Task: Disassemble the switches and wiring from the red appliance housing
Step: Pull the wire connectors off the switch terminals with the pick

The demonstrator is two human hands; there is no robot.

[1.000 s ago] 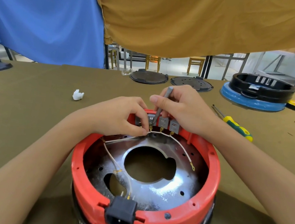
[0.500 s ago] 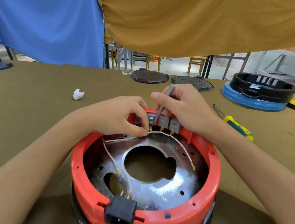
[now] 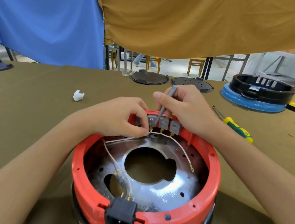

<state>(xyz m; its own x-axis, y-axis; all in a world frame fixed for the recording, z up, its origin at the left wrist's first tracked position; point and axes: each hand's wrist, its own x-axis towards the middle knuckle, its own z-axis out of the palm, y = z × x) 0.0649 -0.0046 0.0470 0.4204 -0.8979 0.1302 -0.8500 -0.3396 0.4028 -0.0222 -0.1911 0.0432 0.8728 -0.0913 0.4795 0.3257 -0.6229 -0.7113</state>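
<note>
From the head camera, we have the red housing [image 3: 140, 219] upturned on the table, three grey switches [image 3: 163, 123] seated in its far wall. Our left hand [image 3: 120, 118] pinches the white wire [image 3: 159, 133] just under the leftmost switch's terminal. Right beside that pinch, our right hand [image 3: 185, 109] grips a slim grey tool [image 3: 164, 104], tip down between two switches. We judge we're freeing a connector; next comes a careful pry and steady pull, without snapping the terminal.
</note>
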